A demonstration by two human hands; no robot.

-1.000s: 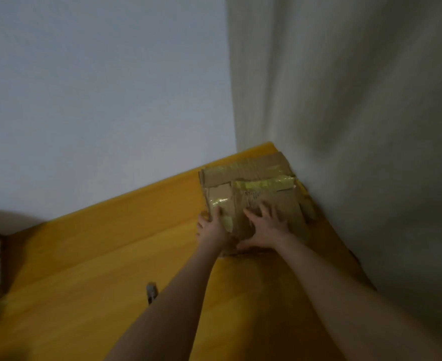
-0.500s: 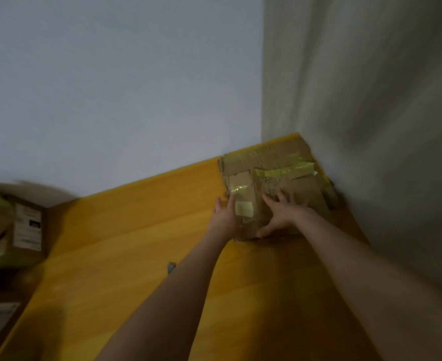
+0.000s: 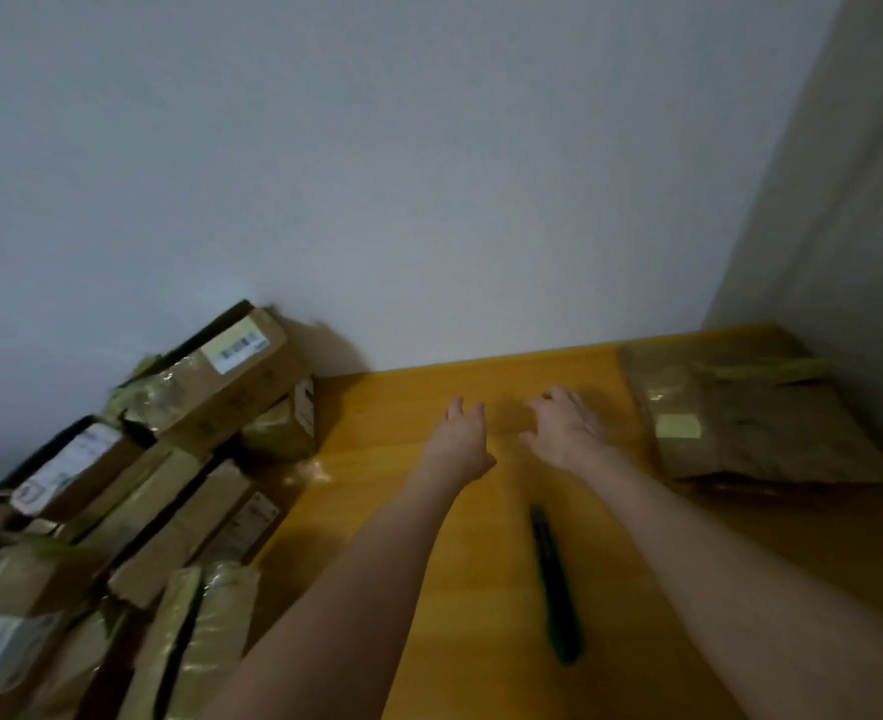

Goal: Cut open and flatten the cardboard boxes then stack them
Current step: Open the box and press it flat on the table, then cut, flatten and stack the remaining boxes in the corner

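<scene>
Yellow wooden surface (image 3: 408, 641) set in a room corner, pale walls behind and at right. Flattened cardboard (image 3: 761, 433) lies in the far right corner. Taped boxes (image 3: 169, 459) heaped beside the left edge. Dark cutter (image 3: 556, 584) lies between the forearms. Left hand (image 3: 460, 433) and right hand (image 3: 566, 428): fingers spread, empty, over bare wood.

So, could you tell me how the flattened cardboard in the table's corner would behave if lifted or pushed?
Thin and creased, the flattened cardboard is probably light and would flop at its folds. It should slide easily on the smooth table, though its stacked layers might shift apart.
</scene>
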